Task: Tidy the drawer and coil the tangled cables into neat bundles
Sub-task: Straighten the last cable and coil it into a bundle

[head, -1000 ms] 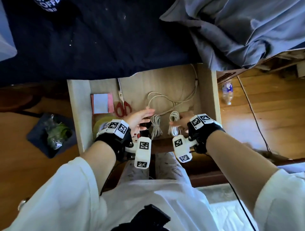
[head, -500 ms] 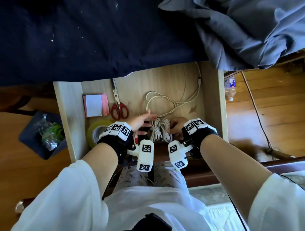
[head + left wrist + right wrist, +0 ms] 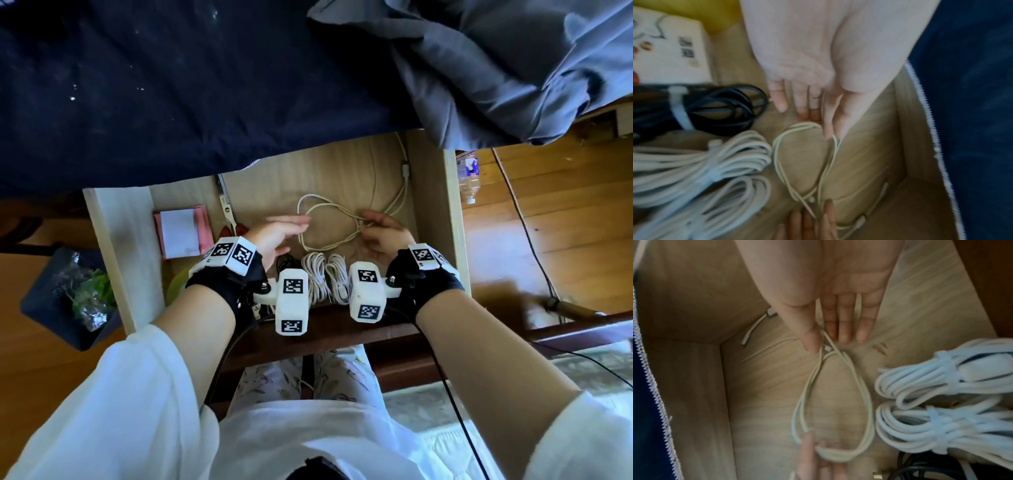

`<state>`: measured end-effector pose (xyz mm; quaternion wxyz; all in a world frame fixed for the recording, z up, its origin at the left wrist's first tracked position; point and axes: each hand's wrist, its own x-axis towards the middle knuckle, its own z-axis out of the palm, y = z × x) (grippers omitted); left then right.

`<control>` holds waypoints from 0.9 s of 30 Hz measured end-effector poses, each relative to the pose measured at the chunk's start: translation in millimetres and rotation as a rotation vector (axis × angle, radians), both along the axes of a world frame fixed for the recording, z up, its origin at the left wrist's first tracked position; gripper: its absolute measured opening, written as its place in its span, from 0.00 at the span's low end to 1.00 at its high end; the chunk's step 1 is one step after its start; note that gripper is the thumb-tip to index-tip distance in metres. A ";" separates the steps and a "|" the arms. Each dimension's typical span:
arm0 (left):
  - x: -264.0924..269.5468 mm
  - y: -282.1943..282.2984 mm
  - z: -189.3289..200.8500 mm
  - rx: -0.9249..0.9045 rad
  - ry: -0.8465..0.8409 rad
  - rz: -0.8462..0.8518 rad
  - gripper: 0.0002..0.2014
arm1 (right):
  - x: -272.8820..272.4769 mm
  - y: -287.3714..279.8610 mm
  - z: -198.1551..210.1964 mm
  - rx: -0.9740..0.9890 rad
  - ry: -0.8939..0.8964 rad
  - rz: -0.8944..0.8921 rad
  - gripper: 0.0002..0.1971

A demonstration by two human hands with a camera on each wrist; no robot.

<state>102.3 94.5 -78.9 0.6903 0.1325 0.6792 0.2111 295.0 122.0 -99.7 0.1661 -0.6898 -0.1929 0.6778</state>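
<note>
Your left hand (image 3: pixel 275 236) is flat with fingers straight, tips touching one end of the loose cream cable (image 3: pixel 329 224) looped on the floor of the open drawer (image 3: pixel 118 246). Your right hand (image 3: pixel 385 236) has its fingers out straight too, thumb and forefinger on the spot where the loop crosses itself, though I can't tell if that's a real pinch. Two tied white bundles (image 3: pixel 325 281) and a tied black bundle (image 3: pixel 715 107) sit just beside the loop, nearer you.

bare drawer floor (image 3: pixel 329 171) behind loose cable (image 3: pixel 329 222); bundles (image 3: pixel 323 277) crowd front
</note>
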 end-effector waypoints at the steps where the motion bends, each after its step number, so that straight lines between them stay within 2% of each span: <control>1: -0.8 1.9 4.3 0.038 -0.007 0.000 0.13 | 0.6 -0.9 1.2 0.005 0.008 -0.018 0.17; 3: -2.5 4.4 17.2 0.103 -0.037 0.030 0.13 | 2.9 -3.7 4.6 0.011 0.016 -0.091 0.13; 7: -2.6 9.4 51.9 0.208 -0.115 0.174 0.12 | 2.9 -4.1 27.8 0.040 0.146 -0.396 0.08; 11: -7.0 10.8 87.0 0.282 -0.149 0.253 0.16 | 3.2 3.5 59.4 0.083 0.259 -0.457 0.12; 13: -13.4 6.7 105.6 0.332 -0.161 0.215 0.19 | 3.9 7.2 79.9 0.093 0.322 -0.500 0.14; 16: -23.4 -1.0 132.8 0.422 -0.152 0.146 0.17 | 1.2 7.7 115.3 0.140 0.422 -0.491 0.14; 21: -33.7 -3.6 168.6 0.522 -0.139 0.189 0.17 | -9.9 6.0 166.3 0.302 0.525 -0.386 0.10; 27: -39.4 -1.6 189.5 0.608 -0.181 0.205 0.18 | -16.4 15.3 190.3 0.390 0.528 -0.318 0.06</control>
